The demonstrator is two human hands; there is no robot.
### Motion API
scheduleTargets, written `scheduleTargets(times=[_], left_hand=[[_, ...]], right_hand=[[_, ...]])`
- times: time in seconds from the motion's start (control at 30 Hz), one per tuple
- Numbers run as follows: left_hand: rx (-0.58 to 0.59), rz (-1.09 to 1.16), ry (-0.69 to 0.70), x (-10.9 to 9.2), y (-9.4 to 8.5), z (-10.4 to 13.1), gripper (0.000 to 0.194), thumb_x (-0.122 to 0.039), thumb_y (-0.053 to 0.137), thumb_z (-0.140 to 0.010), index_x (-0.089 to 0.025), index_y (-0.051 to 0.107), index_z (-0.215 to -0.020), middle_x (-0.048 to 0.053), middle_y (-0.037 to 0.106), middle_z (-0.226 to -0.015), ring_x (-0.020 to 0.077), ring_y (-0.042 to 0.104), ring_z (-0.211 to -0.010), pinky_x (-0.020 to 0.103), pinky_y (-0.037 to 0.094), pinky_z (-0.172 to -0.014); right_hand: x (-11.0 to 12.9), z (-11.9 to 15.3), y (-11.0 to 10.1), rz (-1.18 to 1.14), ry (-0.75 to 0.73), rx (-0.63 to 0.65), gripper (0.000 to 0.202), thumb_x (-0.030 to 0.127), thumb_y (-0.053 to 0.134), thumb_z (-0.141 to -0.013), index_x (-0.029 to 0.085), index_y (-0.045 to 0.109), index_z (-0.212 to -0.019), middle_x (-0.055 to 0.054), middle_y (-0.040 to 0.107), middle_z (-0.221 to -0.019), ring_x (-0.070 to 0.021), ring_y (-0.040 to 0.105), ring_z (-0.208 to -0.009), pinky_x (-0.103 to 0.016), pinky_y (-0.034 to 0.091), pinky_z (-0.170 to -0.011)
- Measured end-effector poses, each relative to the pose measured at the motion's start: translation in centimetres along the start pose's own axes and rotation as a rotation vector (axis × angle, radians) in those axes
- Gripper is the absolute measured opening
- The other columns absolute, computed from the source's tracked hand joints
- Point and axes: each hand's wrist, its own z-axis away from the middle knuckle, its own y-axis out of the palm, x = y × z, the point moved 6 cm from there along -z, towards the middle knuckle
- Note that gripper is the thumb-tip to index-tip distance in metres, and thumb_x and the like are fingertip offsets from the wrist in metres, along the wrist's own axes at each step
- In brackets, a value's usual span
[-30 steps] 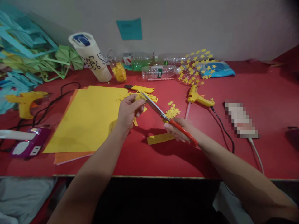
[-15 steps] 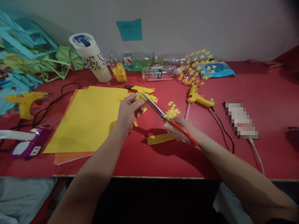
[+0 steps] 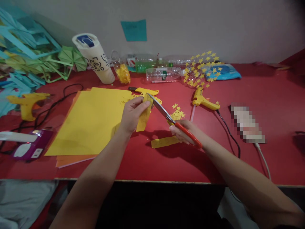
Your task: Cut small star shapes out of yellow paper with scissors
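while our left hand [image 3: 133,113] pinches a yellow paper strip [image 3: 143,119] between thumb and fingers, with no slack in the grip, the strip sits just above the red table [image 3: 140,162], its long axis running from far right to near left. from the right, the red-handled scissors [image 3: 169,119] point far-left across its far end; whether the blades touch it, we cannot tell. our right hand [image 3: 192,128], farther from the strip, has its fingers curled round the handles, its forearm slanting in from the near right.
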Motion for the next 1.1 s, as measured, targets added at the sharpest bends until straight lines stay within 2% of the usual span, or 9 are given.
scheduleTargets(times=[0.17, 0.3, 0.43, 1.1], left_hand=[[-0.002, 0.030, -0.028, 0.3, 0.0, 0.0, 0.017, -0.025, 0.063, -0.070, -0.019, 0.056, -0.056, -0.003, 0.049, -0.054, 0.0068, 0.046, -0.052, 0.021, 0.039, -0.050], [0.012, 0.017, -0.013, -0.2, 0.1, 0.0, 0.014, -0.024, 0.060, -0.068, -0.018, 0.058, -0.055, -0.003, 0.051, -0.053, 0.0066, 0.046, -0.052, 0.021, 0.040, -0.052], [0.021, 0.016, 0.000, -0.8, 0.1, 0.0, 0.016, -0.022, 0.058, -0.065, -0.017, 0.055, -0.050, -0.003, 0.050, -0.049, 0.0060, 0.045, -0.048, 0.021, 0.039, -0.050], [0.022, 0.042, -0.014, -0.3, -0.4, -0.3, 0.020, -0.018, 0.057, -0.065, -0.018, 0.053, -0.045, -0.003, 0.049, -0.046, 0.0056, 0.046, -0.047, 0.020, 0.039, -0.049]], right_hand=[[-0.1, 0.1, 0.1, -0.011, 0.023, 0.049, 0.047, 0.061, 0.064, -0.073, 0.022, 0.043, -0.058, 0.008, 0.039, -0.039, -0.0065, 0.038, -0.033, -0.023, 0.034, -0.038], [0.0, 0.2, 0.2, 0.010, 0.037, 0.085, 0.046, 0.061, 0.061, -0.073, 0.022, 0.042, -0.057, 0.008, 0.038, -0.038, -0.0070, 0.039, -0.033, -0.022, 0.033, -0.036], [0.3, 0.3, 0.1, 0.022, 0.026, 0.074, 0.048, 0.063, 0.062, -0.071, 0.022, 0.044, -0.055, 0.008, 0.038, -0.038, -0.0065, 0.038, -0.031, -0.023, 0.037, -0.037], [0.1, 0.2, 0.4, 0.001, 0.028, 0.102, 0.053, 0.067, 0.064, -0.070, 0.022, 0.040, -0.055, 0.009, 0.036, -0.038, -0.0052, 0.036, -0.031, -0.021, 0.030, -0.033]])
